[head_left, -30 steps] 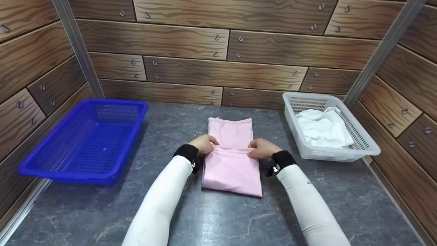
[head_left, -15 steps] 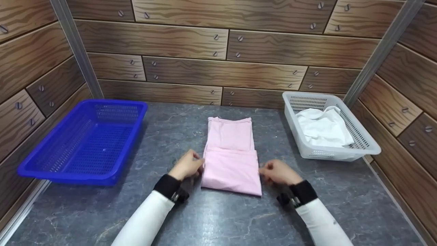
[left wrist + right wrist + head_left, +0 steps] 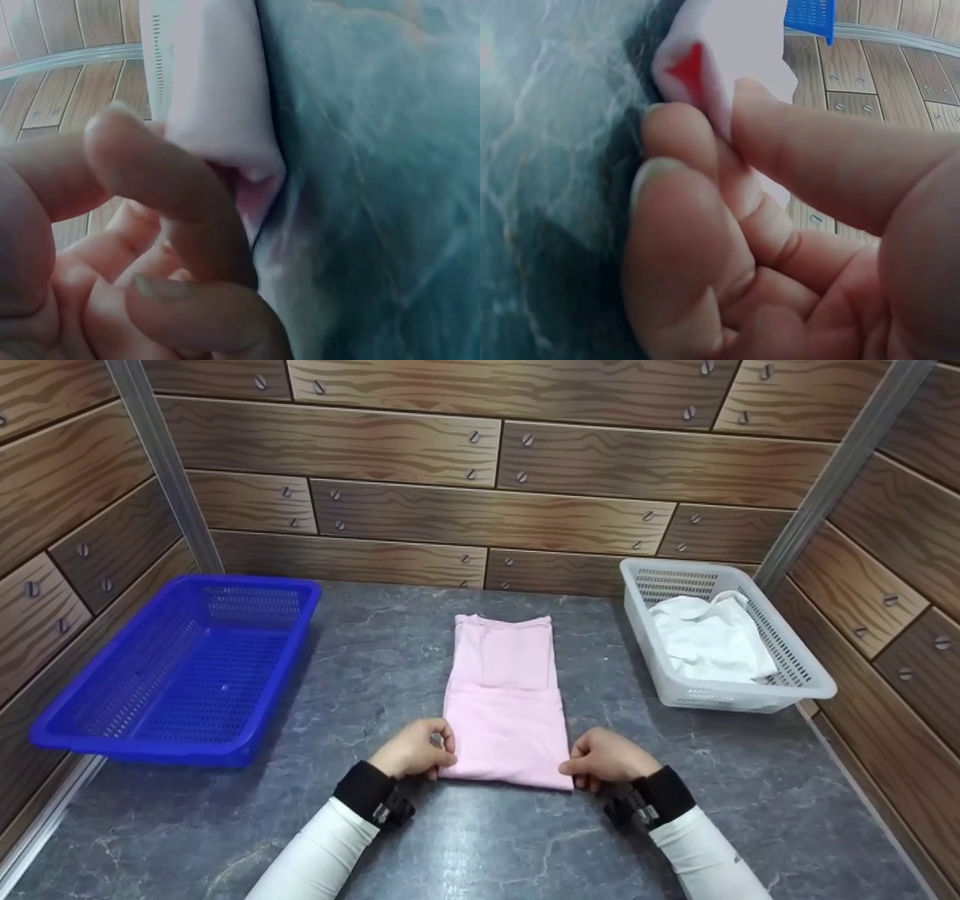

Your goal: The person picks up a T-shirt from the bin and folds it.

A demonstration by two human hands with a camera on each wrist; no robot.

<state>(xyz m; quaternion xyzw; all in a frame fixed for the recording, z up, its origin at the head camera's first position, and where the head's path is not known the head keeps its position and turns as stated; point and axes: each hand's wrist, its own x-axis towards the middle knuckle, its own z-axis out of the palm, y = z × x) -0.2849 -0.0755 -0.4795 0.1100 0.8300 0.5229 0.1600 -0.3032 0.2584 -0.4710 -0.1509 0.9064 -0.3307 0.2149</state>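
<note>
A folded pink garment point(image 3: 506, 727) lies flat in the middle of the grey table, its near half doubled back over the far half. At its near left corner, my left hand point(image 3: 416, 750) pinches the folded edge between thumb and fingers. My right hand point(image 3: 611, 757) pinches the near right corner, thumb on top and fingertips underneath. The right wrist view shows the cloth corner point(image 3: 705, 67) between thumb and fingers, with a red patch inside the fold. In the left wrist view the rolled fold point(image 3: 225, 97) lies beyond the curled fingers, which partly hide it.
To the left stands a blue perforated basket point(image 3: 259, 712) with nothing seen inside. At the right is a white perforated basket point(image 3: 799, 690) holding a crumpled white cloth point(image 3: 712, 637). Wood-patterned walls point(image 3: 420, 510) enclose the grey table point(image 3: 360, 660) at the back and sides.
Both hands have let go of the flap edge at mid-garment and come back toward the near edge, where they now pinch the two near corners. The flap lies flat.
</note>
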